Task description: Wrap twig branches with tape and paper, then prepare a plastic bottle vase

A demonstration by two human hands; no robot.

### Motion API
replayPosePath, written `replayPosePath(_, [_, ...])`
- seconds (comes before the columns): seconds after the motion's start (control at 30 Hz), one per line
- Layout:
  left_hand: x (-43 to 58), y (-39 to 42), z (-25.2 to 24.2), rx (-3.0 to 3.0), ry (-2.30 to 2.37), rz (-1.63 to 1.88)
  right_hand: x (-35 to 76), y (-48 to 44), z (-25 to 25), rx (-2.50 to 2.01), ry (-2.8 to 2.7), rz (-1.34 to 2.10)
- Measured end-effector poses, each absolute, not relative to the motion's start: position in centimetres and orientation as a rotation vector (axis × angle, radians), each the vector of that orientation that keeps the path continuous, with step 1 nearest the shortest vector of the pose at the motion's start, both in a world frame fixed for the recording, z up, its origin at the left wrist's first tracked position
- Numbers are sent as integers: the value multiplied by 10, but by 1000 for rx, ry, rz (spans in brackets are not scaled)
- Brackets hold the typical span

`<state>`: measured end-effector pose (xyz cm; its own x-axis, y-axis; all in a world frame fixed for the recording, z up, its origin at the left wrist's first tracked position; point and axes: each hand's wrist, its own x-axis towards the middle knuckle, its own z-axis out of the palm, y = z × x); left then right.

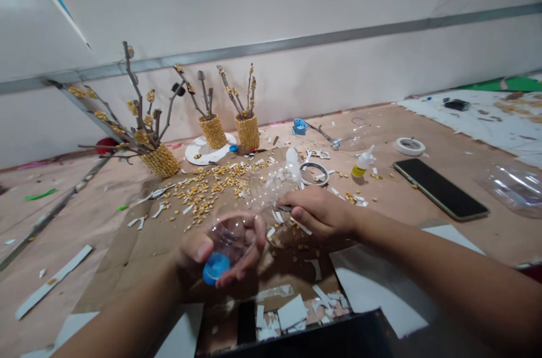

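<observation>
My left hand [195,246] is closed around the clear top piece of a plastic bottle [231,232], whose blue cap [215,267] points down toward me. To its right, my right hand [318,214] is closed with the palm down. A small thin grey edge shows at its fingertips; what it belongs to is hidden. Just beyond the right fingers lies another clear plastic bottle [271,184], partly covered by the hand. Beneath both hands is a brown cardboard sheet [131,250], with loose corn kernels [215,180] and white paper scraps over it.
Three corn-covered pots with twigs [160,161] [213,132] [248,132] stand at the back left. A glue bottle [363,163], a tape roll [409,147] and a phone [440,187] lie to the right. Paper scraps [292,311] sit near the dark front edge.
</observation>
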<state>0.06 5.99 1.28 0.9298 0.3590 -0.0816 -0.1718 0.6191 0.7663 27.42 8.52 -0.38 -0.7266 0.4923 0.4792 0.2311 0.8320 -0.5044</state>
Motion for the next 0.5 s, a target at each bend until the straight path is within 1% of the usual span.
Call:
replayPosePath(0.13, [-8,68,18,909,238,427,278,92,-5,-505,-2103,272])
replayPosePath(0.2, [-11,70,20,915,264,422,276,93,-4,-586,-1997,219])
replayPosePath(0.27, [-11,69,23,934,335,417,271,92,-5,-673,-2000,296])
replayPosePath(0.43, [-5,67,38,1032,526,518,259,83,-4,-756,-1979,720])
replayPosePath(0.5, [-2,66,43,1040,557,547,257,79,0,-796,-1907,802])
